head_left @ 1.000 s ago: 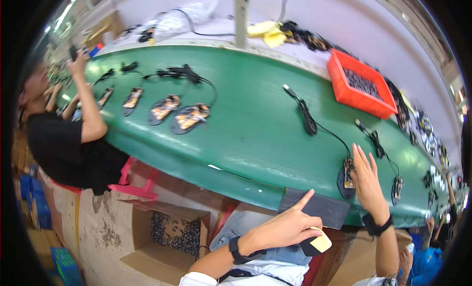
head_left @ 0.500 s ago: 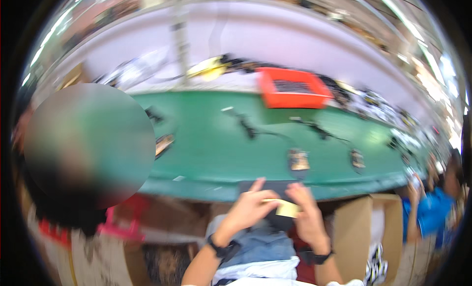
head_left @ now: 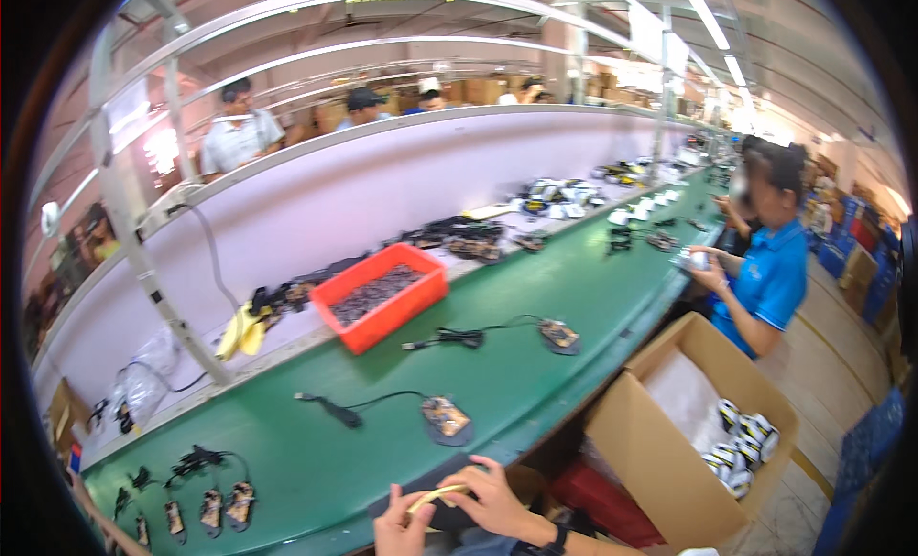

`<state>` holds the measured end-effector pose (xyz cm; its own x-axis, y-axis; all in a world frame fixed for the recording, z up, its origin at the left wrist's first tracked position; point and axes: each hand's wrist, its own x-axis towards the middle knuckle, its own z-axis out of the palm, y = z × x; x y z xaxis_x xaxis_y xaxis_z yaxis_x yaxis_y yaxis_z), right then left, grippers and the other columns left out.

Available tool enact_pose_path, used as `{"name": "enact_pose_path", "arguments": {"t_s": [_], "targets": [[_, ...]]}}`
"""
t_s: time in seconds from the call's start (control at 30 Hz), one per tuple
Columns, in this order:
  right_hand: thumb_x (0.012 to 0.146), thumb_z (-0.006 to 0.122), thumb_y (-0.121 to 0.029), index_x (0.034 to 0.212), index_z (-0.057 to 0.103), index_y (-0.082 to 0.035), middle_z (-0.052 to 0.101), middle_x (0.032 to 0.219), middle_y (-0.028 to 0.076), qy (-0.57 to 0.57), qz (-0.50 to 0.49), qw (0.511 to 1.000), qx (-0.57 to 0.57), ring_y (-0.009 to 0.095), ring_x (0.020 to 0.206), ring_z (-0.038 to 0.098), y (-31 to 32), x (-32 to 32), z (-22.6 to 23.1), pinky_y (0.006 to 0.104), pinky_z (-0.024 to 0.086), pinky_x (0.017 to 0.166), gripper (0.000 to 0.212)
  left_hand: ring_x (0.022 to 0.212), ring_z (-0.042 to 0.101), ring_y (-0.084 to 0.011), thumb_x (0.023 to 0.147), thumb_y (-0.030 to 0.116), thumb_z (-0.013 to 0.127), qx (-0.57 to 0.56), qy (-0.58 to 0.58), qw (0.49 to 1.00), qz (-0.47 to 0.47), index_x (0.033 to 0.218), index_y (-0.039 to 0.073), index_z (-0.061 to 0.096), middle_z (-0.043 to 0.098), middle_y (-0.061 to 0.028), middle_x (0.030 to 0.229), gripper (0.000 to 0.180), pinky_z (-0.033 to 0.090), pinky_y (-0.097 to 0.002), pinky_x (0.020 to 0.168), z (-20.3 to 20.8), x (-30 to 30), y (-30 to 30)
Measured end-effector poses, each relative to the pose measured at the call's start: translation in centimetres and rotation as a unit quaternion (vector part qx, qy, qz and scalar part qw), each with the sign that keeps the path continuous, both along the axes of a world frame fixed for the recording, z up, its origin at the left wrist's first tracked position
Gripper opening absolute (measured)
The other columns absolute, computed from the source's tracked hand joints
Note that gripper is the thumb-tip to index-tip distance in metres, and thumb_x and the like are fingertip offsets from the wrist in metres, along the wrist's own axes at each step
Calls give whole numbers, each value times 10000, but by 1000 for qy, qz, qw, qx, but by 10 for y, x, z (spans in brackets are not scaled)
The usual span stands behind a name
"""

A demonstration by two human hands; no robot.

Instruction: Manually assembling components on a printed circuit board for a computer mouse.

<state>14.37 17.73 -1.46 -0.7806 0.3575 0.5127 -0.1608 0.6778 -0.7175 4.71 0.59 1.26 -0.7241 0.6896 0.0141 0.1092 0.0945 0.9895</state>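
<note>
A pale yellow strip point(head_left: 438, 499), bent into a curve, is held low in the view between my two hands. My left hand point(head_left: 400, 527) pinches its near end, fingers closed. On its other side my right hand point(head_left: 490, 501) is closed with fingertips on the strip. Whether it is paper or something else I cannot tell. Beneath my hands a flat dark pad point(head_left: 382, 506) shows at the edge of the green work surface. The nearest item is a small circuit board on a dark base point(head_left: 447, 420) with a black cable.
More cabled boards point(head_left: 558, 336) lie along the green belt point(head_left: 516, 389). A red bin point(head_left: 435, 286) of small dark parts stands at its far side. To my right, an open carton point(head_left: 612, 427) contains black-and-white pieces. A person in a blue shirt point(head_left: 773, 279) works beyond it.
My view has swung right and up, bringing the carton, the blue-shirted person and the far belt into fuller view. The yellow piece, earlier seen flat, now appears curved between my hands.
</note>
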Motion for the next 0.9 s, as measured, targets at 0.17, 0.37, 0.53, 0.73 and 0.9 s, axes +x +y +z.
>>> {"name": "enact_pose_path", "arguments": {"t_s": [0.17, 0.37, 0.53, 0.73, 0.9], "targets": [[920, 705, -175, 1020, 685, -135, 716, 944, -33, -1, 2, 997, 72, 164, 907, 660, -7, -18, -6, 469, 329, 1090, 110, 925, 723, -195, 903, 25, 673, 122, -6, 967, 222, 1171, -25, 676, 718, -189, 1112, 272, 393, -434, 1158, 36, -38, -40], [918, 680, -138, 1094, 622, -114, 632, 888, 22, -12, -26, 996, 87, 214, 818, 594, 10, -11, -13, 521, 298, 1112, 186, 1442, 382, -398, 831, 94, 783, -264, 411, 781, 389, 1310, 35, 630, 442, -220, 1527, 506, 315, -480, 1176, 44, -121, -142], [905, 631, -77, 1116, 594, -91, 622, 878, 33, -25, -7, 995, 94, 221, 833, 590, 8, -7, -16, 540, 263, 1150, 215, 1563, 87, -371, 911, 452, 697, -491, 308, 712, 395, 1587, 121, 316, 154, -215, 1674, 844, 87, -568, 1231, 34, -153, -212], [909, 699, -140, 1101, 617, -121, 609, 879, 10, -28, -10, 995, 92, 204, 786, 580, 11, -4, -13, 524, 292, 1120, 210, 1555, 121, -391, 997, 437, 559, -496, 247, 758, 343, 1615, 113, 242, 151, -248, 1666, 766, 95, -575, 1228, 12, -157, -197], [914, 692, -144, 1103, 620, -115, 602, 841, 18, -20, -32, 994, 103, 209, 778, 571, 14, -3, -20, 530, 291, 1117, 204, 1510, 182, -482, 983, 387, 563, -486, 284, 760, 326, 1597, 53, 252, 179, -356, 1611, 765, 150, -603, 1209, -1, -135, -131]]}}
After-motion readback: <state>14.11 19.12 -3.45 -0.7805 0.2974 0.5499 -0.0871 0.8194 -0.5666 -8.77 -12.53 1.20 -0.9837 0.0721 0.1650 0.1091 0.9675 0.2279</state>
